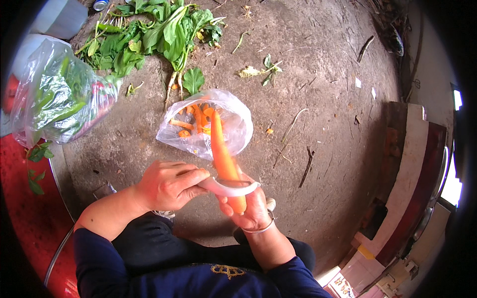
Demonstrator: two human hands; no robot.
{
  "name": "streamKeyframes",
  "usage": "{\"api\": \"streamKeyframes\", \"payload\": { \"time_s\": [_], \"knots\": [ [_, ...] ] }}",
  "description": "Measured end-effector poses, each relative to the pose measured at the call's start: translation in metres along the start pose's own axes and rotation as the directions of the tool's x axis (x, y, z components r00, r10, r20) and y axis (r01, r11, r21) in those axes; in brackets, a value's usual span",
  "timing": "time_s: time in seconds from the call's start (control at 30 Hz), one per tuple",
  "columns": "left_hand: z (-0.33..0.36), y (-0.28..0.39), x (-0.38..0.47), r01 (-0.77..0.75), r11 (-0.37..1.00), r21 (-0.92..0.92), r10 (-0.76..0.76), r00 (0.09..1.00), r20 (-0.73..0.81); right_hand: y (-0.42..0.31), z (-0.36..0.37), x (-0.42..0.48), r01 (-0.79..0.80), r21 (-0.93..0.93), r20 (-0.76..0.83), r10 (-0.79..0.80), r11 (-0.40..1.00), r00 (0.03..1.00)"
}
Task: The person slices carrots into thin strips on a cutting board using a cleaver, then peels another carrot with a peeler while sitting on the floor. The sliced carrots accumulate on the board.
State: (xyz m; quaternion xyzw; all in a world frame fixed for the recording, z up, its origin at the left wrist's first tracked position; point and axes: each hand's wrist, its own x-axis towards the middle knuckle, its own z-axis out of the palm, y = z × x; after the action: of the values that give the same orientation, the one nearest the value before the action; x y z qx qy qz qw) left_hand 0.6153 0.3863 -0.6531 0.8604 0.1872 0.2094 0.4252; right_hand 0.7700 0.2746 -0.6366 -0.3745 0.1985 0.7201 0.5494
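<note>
My left hand (pixel 171 185) grips the handle of a white vegetable peeler (pixel 227 188), whose blade lies across the thick part of an orange carrot (pixel 220 151). The carrot rests in my right hand (pixel 254 208), its narrow end pointing away from me; a bracelet circles that wrist. Just beyond the hands, an open clear plastic bag (pixel 240 128) on the floor holds orange carrot peels and pieces (pixel 199 117). The carrot's tip overlaps the bag in the view. Part of the carrot is hidden behind the peeler.
Leafy greens with roots (pixel 171 37) lie on the concrete floor (pixel 335 123) beyond the bag. A tied-looking plastic bag of green vegetables (pixel 59 100) sits at the left, by a red surface (pixel 26 208). Twigs (pixel 307 167) are scattered about. A tiled ledge (pixel 406 178) runs along the right.
</note>
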Motion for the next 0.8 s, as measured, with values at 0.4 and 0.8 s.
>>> {"api": "streamKeyframes", "payload": {
  "time_s": [0.4, 0.8],
  "knots": [
    [-0.004, -0.013, -0.001, 0.013, 1.0, 0.017, -0.012, 0.998, -0.06, 0.003, -0.002, -0.006, -0.035, 0.086, 0.083, 0.028, 0.996, 0.996],
    [-0.008, -0.029, -0.005, 0.114, 0.993, -0.028, -0.117, 0.986, -0.116, -0.002, 0.007, -0.012, -0.079, 0.186, 0.091, 0.063, 0.979, 0.994]
  ]
}}
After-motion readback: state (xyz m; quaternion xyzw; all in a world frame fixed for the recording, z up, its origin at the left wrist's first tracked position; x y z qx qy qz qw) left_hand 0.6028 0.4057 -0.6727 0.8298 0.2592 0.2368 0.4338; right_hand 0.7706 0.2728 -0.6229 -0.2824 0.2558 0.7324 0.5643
